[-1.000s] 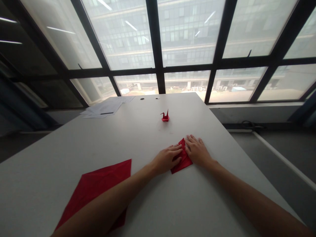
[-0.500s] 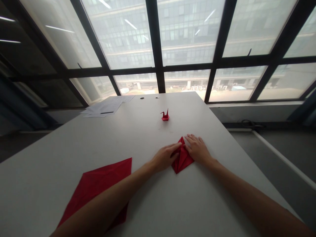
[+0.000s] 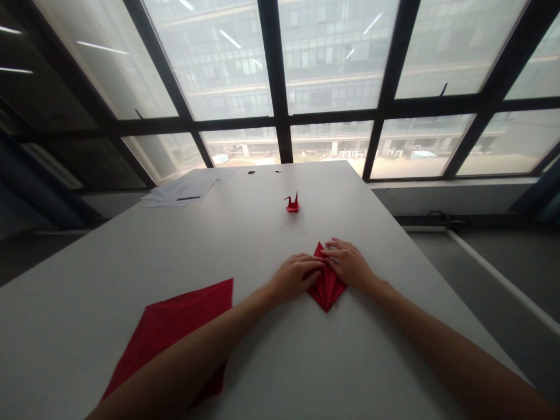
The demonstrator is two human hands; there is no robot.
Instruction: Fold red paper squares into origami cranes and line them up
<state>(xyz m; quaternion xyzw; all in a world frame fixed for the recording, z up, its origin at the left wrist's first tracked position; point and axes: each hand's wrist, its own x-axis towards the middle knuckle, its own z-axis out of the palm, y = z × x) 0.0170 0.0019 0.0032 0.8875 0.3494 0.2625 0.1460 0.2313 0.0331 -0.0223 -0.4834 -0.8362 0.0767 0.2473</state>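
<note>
Folded paper (image 3: 328,287), origami crane (image 3: 293,207) beyond, sheet (image 3: 181,315) leftward, pointed lengthwise forward under loosely spread left hand (image 3: 292,279) and right hand (image 3: 351,266).

Our L hand (image 3: 295,277) & R hand (image 3: 350,265) cover pts of the folded red paper (image 3: 328,289); our L forearm (image 3: 196,353) hides pt of the red sheet (image 3: 184,318); papers (image 3: 184,188) too blurry to read.

The single head camera looks from above and behind the left hand (image 3: 294,279) and the right hand (image 3: 351,267). It faces forward and down along the table (image 3: 210,245); the view is wide, and beyond the hands it reaches the windows (image 3: 335,58).
</note>
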